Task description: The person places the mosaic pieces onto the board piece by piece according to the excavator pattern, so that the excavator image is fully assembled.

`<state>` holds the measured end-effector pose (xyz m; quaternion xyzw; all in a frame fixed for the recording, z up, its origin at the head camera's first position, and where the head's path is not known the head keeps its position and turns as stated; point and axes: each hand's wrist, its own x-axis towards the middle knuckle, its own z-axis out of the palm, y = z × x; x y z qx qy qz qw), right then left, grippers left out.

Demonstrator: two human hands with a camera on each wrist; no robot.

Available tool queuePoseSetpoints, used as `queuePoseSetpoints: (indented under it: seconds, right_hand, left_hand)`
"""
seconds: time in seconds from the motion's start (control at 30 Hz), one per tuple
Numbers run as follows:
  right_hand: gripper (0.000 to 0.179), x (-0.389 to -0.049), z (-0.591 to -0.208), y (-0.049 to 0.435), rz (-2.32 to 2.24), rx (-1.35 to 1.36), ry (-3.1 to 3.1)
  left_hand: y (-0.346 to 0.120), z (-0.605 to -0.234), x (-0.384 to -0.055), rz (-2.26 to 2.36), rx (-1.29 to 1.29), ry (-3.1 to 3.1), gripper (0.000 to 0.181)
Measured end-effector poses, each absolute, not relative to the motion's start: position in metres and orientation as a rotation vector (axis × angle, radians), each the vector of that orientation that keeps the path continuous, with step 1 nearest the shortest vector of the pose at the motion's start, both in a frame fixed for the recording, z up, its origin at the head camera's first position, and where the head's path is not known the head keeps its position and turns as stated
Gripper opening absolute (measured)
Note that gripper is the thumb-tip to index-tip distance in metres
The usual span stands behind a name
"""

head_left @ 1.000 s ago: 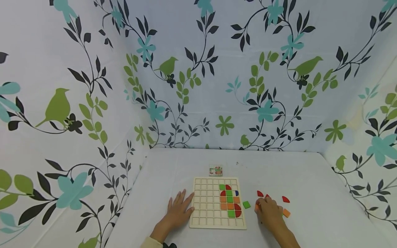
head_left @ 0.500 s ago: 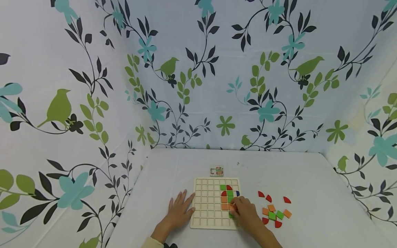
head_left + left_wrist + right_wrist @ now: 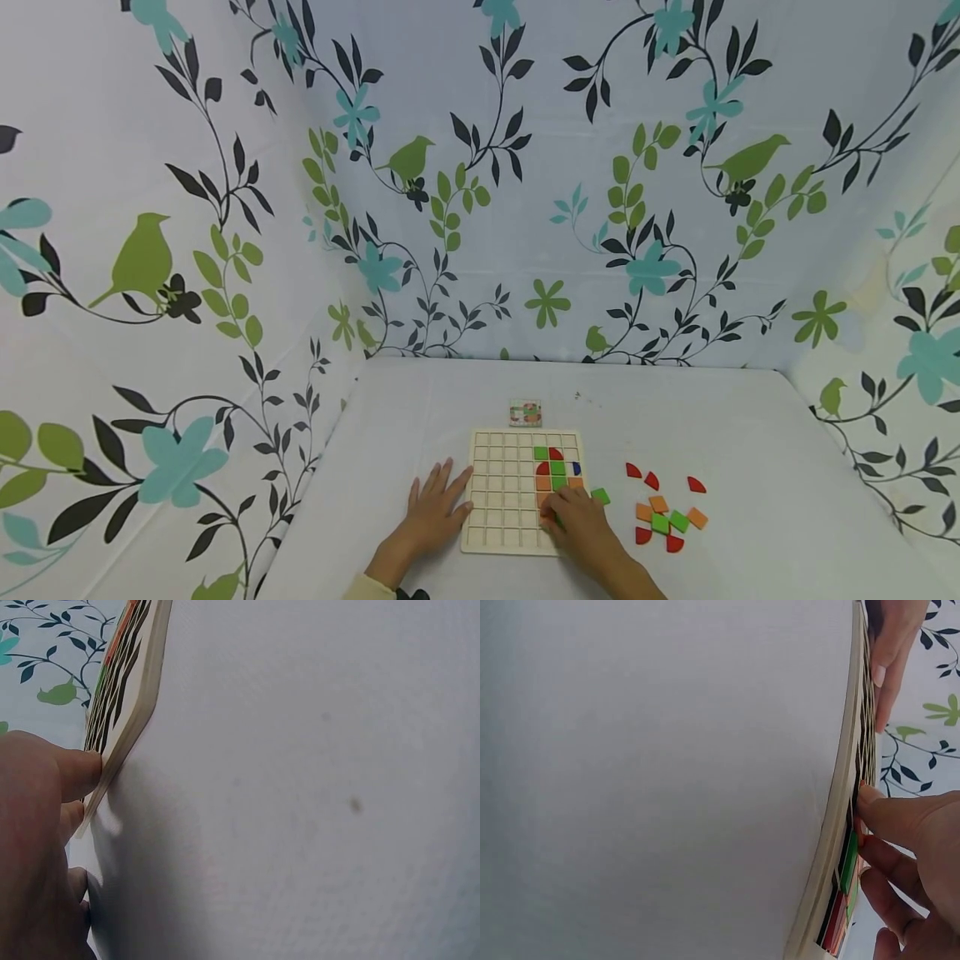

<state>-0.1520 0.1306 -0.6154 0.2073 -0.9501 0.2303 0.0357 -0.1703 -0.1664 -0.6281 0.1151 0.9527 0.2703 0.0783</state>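
A cream wooden grid board (image 3: 495,533) lies on the white table, with green, orange, red and blue tiles in its right-hand cells. My right hand (image 3: 581,525) is over the lower right of the board and pinches an orange square tile (image 3: 860,826) between thumb and index finger at a cell. The hand hides some of the cells beneath it. My left hand (image 3: 435,512) rests on the table with its fingers spread. Its thumb and a fingertip touch the board's left edge, as the left wrist view (image 3: 37,840) of that hand shows too.
Loose red, orange and green tiles (image 3: 660,524) are scattered right of the board. A single green square (image 3: 601,497) sits close by the board's right edge. Behind the board lies a small patterned card (image 3: 525,412). A floral cloth (image 3: 465,167) hangs around the table.
From the loose tiles, my right hand has moved left onto the board with an orange tile, then a little further left across the cells. My left hand stays at the board's edge.
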Motion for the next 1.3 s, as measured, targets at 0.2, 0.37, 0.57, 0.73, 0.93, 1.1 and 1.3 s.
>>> queuePoseSetpoints:
  seconds: [0.2,0.37,0.57,0.73,0.93,1.1,1.3]
  right_hand:
    - [0.015,-0.152,-0.612,0.134,0.66,0.725,-2.89]
    - [0.014,-0.154,-0.61,0.136,0.607,0.77,-2.877]
    - [0.013,-0.153,-0.609,0.134,0.617,0.764,-2.878]
    - [0.013,-0.152,-0.602,0.14,0.675,0.703,-2.904]
    - [0.014,-0.171,-0.601,0.172,0.68,0.22,-2.994]
    - [0.031,-0.189,-0.596,0.207,0.574,-0.103,-2.957]
    - [0.027,-0.195,-0.598,0.225,0.429,-0.054,-3.0]
  left_hand:
    - [-0.166,-0.628,-0.17,0.822,0.344,2.868,0.06]
    - [-0.165,-0.633,-0.17,0.839,0.346,2.883,0.06]
    - [-0.166,-0.628,-0.17,0.788,0.336,2.851,0.06]
    - [-0.166,-0.628,-0.17,0.8,0.332,2.849,0.06]
    - [-0.166,-0.624,-0.169,0.786,0.332,2.849,0.06]
    - [-0.165,-0.625,-0.168,0.787,0.327,2.858,0.06]
    - [-0.165,-0.63,-0.167,0.828,0.363,2.87,0.061]
